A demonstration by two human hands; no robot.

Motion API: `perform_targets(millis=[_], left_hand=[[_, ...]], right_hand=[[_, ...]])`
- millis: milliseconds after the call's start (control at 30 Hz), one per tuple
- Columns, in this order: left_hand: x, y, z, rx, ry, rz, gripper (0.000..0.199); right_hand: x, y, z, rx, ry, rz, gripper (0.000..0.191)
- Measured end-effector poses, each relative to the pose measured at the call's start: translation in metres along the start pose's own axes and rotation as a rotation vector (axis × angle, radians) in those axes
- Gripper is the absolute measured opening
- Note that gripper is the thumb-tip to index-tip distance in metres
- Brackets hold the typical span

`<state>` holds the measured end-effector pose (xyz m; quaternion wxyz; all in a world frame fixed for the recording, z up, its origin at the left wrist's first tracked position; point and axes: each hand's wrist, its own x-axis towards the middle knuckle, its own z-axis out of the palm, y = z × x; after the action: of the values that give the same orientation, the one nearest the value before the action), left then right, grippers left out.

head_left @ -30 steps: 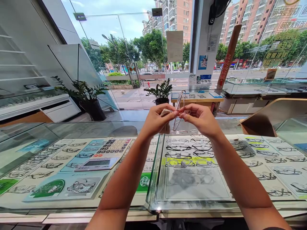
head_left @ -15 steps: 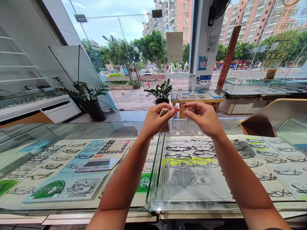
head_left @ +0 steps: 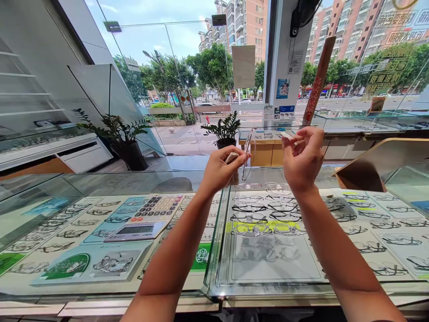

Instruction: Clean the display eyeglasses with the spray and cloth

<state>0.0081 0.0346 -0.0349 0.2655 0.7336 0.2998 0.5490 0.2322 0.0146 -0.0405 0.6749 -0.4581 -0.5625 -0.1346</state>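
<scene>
My left hand (head_left: pixel 223 170) is closed, thumb and fingers pinching a pair of thin-rimmed eyeglasses (head_left: pixel 247 150) seen edge-on above the glass counter. A folded pale cloth (head_left: pixel 232 157) is tucked in the same hand, part of it hanging below the fingers. To the right and apart from the glasses, my right hand (head_left: pixel 303 156) is raised with its fingers curled. A small whitish piece (head_left: pixel 285 134) shows at its fingertips, too small to make out.
Under my arms, a glass display counter (head_left: pixel 214 286) holds rows of spectacle frames (head_left: pixel 250 218). A calculator (head_left: pixel 144 221) rests at left. A brown wooden stand (head_left: pixel 385 161) is at right. Potted plants (head_left: pixel 130 152) stand beyond the counter, by the glass front.
My right hand has moved away from the eyeglasses, up and to the right, and turned, with a small whitish piece now showing at its fingertips. My left hand has barely shifted.
</scene>
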Motion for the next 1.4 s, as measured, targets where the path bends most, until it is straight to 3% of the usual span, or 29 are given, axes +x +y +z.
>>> perform_targets(millis=[167,267,500,867,1067,1167,1400], left_hand=[[-0.001,0.003,0.004,-0.024,0.014,0.002,0.032],[-0.002,0.006,0.007,-0.021,-0.005,0.028,0.031],[-0.002,0.006,0.008,-0.022,0.1,0.025,0.031],[0.002,-0.004,0.006,-0.144,0.411,0.089,0.025],[-0.001,0.003,0.007,-0.122,0.282,0.126,0.026],[-0.001,0.005,0.008,-0.092,0.217,0.183,0.021],[-0.002,0.005,0.007,-0.084,0.119,0.188,0.013]], right_hand=[[-0.011,-0.014,0.009,0.006,-0.123,-0.098,0.063],[-0.015,-0.018,0.012,-0.062,-0.148,-0.152,0.07],[-0.013,-0.016,0.012,-0.086,-0.141,-0.162,0.065],[-0.013,-0.004,0.015,-0.107,-0.323,-0.163,0.056],[-0.01,-0.019,0.008,0.17,-0.477,-0.123,0.036],[-0.011,-0.025,0.007,0.314,-0.564,-0.103,0.04],[-0.018,-0.024,0.013,0.504,-0.577,-0.07,0.036]])
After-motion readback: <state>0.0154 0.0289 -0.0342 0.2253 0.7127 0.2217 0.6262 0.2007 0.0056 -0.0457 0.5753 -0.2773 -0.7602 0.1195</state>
